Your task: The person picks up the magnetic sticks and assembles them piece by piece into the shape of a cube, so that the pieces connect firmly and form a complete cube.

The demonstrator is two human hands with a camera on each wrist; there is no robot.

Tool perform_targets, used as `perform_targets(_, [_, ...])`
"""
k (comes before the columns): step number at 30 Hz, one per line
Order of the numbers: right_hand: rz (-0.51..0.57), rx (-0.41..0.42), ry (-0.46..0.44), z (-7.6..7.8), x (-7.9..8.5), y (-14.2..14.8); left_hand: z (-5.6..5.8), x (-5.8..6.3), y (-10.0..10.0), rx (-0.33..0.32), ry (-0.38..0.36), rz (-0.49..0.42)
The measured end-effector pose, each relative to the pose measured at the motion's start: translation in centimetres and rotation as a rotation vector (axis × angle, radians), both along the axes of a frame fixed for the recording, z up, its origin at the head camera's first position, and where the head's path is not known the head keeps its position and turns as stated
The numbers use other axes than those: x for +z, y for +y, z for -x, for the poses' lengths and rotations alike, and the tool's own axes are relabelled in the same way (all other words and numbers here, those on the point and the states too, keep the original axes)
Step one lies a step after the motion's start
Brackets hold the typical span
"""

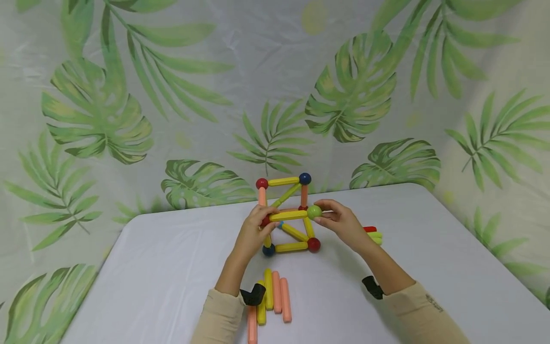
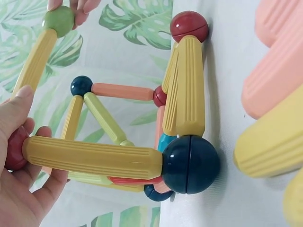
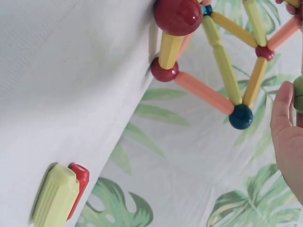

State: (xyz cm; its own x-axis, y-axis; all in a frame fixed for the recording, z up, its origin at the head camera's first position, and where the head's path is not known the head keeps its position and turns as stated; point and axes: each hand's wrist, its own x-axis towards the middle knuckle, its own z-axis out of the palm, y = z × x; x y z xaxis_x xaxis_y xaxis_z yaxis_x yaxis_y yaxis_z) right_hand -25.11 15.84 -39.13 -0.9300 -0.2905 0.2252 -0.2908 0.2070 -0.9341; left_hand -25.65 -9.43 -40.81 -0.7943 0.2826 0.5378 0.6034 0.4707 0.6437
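A cube-like frame of coloured rods and balls stands on the table, with a blue ball and a red ball at its front base. My left hand grips its upper front left corner, thumb and fingers around a red ball and the end of a yellow rod. At that rod's other end is a green ball, touching it. My right hand pinches this green ball from the right, between thumb and fingers. The right wrist view shows only part of the right hand and ball.
Several loose pink rods and yellow rods lie in front of the frame, near my left wrist. Right of the frame lie a red rod and yellow-green rods. A leaf-patterned cloth hangs behind the white table.
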Motion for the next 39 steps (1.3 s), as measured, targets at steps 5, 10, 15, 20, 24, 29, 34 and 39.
perform_targets(5, [-0.053,-0.084,-0.004,-0.8,-0.2,0.1,0.0,-0.1,0.0,0.003,0.003,0.006])
perform_targets(10, [-0.146,-0.109,0.073,-3.4,-1.3,-0.3,0.1,-0.2,0.0,-0.004,0.008,0.007])
perform_targets(15, [-0.262,0.083,0.1,-6.2,-2.7,-1.8,0.1,-0.2,0.0,-0.013,0.03,0.002])
perform_targets(20, [-0.356,0.367,0.018,-7.4,-3.7,-3.6,0.1,-0.1,-0.1,-0.001,0.039,-0.005])
perform_targets(24, [-0.45,0.552,-0.046,-7.9,-4.6,-4.4,0.1,-0.1,-0.1,0.0,0.034,-0.009])
perform_targets(29, [-0.616,0.614,-0.012,-8.5,-5.1,-4.7,0.1,-0.1,-0.1,0.002,0.033,-0.012])
perform_targets(34, [-0.792,0.52,0.078,-9.0,-5.1,-5.0,0.1,0.0,-0.1,0.007,0.03,-0.013])
perform_targets(39, [-0.795,0.445,0.107,-8.8,-4.8,-4.5,0.1,-0.2,0.0,-0.002,0.028,-0.016])
